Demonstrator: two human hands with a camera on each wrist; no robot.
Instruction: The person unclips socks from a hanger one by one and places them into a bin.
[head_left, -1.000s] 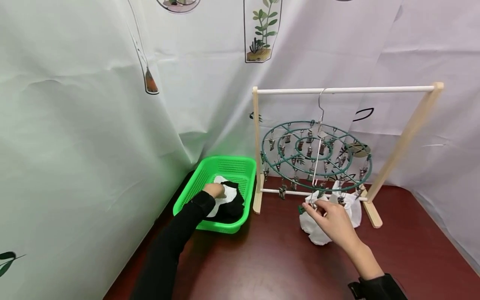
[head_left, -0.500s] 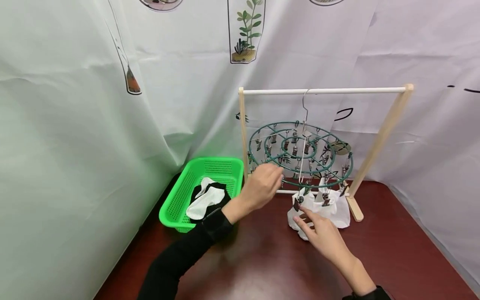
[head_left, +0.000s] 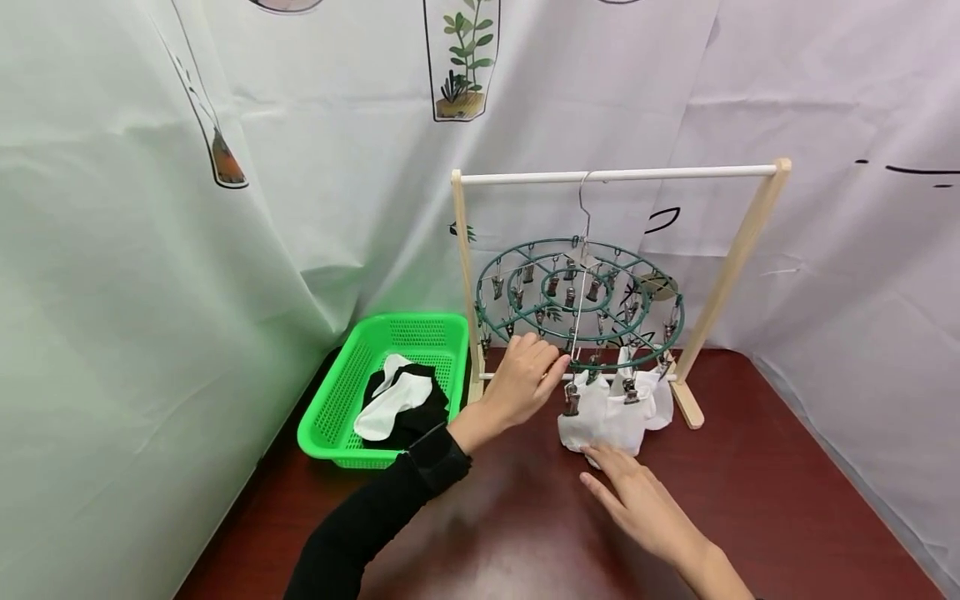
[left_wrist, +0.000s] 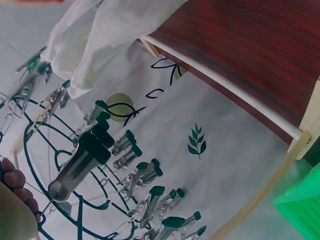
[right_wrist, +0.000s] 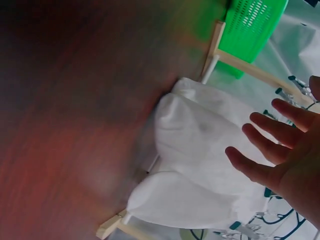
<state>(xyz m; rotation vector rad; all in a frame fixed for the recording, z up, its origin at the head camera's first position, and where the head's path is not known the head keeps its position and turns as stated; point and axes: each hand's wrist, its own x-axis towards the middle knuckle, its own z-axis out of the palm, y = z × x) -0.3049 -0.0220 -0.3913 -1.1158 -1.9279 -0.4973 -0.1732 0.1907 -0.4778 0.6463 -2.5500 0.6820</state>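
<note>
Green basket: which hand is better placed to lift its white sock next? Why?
Probably the left hand: though at the hanger, it is nearer the green basket and white sock. The right hand is farther off, by the white cloth.

1. Left arm [head_left: 352, 533]: sleeved in black, extended forward and inward from the head view's lower edge.
2. Left hand [head_left: 517, 379]: raised beyond the wrist [head_left: 472, 429], back partly visible, fingers [left_wrist: 16, 179] curled in a grip.
3. Right arm [head_left: 708, 567]: visible part bare, reaching forward and leftward from the lower right.
4. Right hand [head_left: 637, 504]: fingers extended and parted, thumb [head_left: 602, 493] standing apart; palm visible in the right wrist view.
5. Hands: apart, the left farther forward.
</note>
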